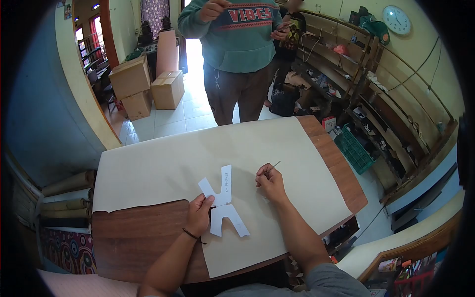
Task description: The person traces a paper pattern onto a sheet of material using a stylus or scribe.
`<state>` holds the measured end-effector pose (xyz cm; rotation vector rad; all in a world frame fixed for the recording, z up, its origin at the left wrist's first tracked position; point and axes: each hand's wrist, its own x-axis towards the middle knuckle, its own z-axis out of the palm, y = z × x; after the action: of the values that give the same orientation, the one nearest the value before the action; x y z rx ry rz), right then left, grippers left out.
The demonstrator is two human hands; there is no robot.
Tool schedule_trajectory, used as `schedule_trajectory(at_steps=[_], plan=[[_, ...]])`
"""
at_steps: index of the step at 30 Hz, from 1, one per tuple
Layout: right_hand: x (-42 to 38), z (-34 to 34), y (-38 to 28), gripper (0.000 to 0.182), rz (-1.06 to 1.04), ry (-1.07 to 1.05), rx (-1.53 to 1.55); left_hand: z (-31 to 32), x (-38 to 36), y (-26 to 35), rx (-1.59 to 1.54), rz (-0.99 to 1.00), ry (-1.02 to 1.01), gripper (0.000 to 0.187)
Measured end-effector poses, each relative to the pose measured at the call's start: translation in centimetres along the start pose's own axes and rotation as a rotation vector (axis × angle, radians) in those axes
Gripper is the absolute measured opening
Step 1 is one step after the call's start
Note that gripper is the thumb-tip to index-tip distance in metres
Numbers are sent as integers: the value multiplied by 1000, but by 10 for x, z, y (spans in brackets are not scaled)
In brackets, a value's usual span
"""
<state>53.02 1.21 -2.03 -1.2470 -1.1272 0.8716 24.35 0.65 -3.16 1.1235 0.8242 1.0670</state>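
Observation:
My left hand (199,216), with a dark bracelet at its wrist, pinches a white card pattern (226,185) by its left side. This forked pattern has small writing along its upright arm. A second forked white card pattern (236,221) spreads below it, its upper edge meeting the first near my thumb. Both are over a large cream sheet (143,166) laid across the table. To the right, my right hand (271,184) is closed around a thin, pen-like tool (276,165), one end pointing up and right. Its other end is hidden by the fingers.
Brown wooden tabletop (143,232) shows at the left and right of the sheet. Across the table stands a person in a green sweatshirt (237,44), another partly behind. Cardboard boxes (168,90), rolled materials (67,203), cluttered shelves (341,57) and a green crate (354,151) surround it.

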Motion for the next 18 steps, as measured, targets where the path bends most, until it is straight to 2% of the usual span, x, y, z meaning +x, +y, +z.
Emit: schedule_trajectory(at_steps=[18], plan=[[-1, -1, 1, 8, -16, 0, -6, -3, 0, -3, -83, -15, -27, 24]])
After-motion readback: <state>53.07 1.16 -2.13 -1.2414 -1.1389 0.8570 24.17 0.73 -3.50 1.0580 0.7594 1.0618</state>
